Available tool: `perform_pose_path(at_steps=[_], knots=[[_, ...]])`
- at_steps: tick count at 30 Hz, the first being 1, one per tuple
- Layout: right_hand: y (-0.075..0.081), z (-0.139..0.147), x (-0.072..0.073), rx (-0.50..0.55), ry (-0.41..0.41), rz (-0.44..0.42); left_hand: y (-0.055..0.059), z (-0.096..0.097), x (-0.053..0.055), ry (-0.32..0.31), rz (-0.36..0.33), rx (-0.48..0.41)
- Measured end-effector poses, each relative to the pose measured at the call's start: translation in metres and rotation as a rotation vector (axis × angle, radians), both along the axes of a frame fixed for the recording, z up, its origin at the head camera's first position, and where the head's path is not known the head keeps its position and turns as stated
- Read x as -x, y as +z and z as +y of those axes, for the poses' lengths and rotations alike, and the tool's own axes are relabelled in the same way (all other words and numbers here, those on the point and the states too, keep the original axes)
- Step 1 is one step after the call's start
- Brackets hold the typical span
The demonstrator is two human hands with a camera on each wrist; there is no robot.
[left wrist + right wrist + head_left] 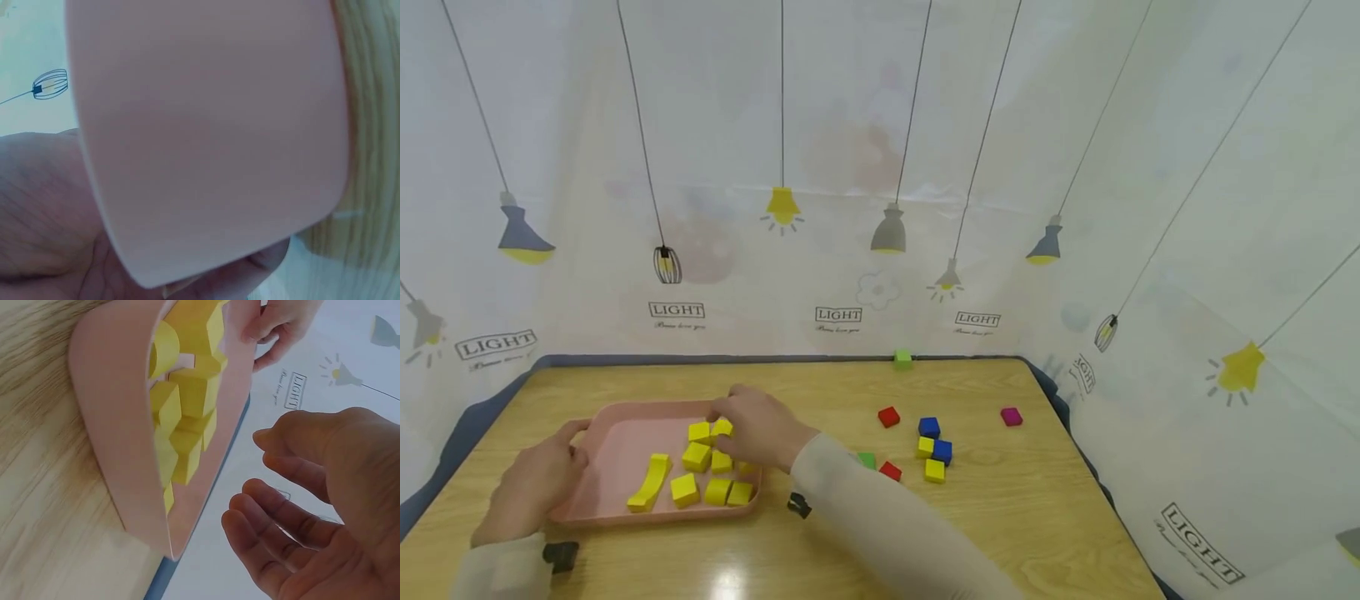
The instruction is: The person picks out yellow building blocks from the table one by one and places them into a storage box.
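Note:
A pink tray (625, 429) sits on the left part of the wooden table, with several yellow blocks (685, 490) gathered mostly in its right half. One longer, curved yellow block (651, 483) lies nearer the tray's middle. My left hand (535, 479) grips the tray's left end; in the left wrist view the pink wall (212, 137) covers part of that hand. Over the tray's right end hovers my right hand (760, 429), close above the blocks. The right wrist view shows this hand (325, 500) with loosely bent fingers and nothing between them.
Right of the tray lie red blocks (889, 417), blue blocks (929, 427), two more yellow cubes (935, 472) and a green block (867, 460) partly behind my sleeve. A magenta block (1012, 417) is farther right. One light green cube (902, 360) sits at the far edge.

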State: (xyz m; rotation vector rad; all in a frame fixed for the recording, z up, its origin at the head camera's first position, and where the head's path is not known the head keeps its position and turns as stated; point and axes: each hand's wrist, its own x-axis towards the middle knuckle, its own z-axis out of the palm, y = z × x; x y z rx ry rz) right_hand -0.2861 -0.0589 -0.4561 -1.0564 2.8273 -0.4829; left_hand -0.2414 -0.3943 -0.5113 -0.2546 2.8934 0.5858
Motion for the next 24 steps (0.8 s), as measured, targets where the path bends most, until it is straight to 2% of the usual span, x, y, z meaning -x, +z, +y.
perform_pose_path(at_steps=[7,13,21,24], knots=[[0.008,0.039,-0.003,0.033,-0.025,0.04,0.004,-0.003,0.0,0.009,-0.009,0.015],[0.008,0.07,-0.006,0.075,-0.038,0.099,0.008,-0.005,0.001,0.004,0.017,0.035],[0.005,0.118,-0.019,0.145,-0.147,0.064,0.008,-0.001,-0.003,-0.003,-0.021,0.028],[0.001,0.139,-0.022,0.189,-0.188,0.054,0.007,0.003,-0.003,-0.007,-0.012,0.018]])
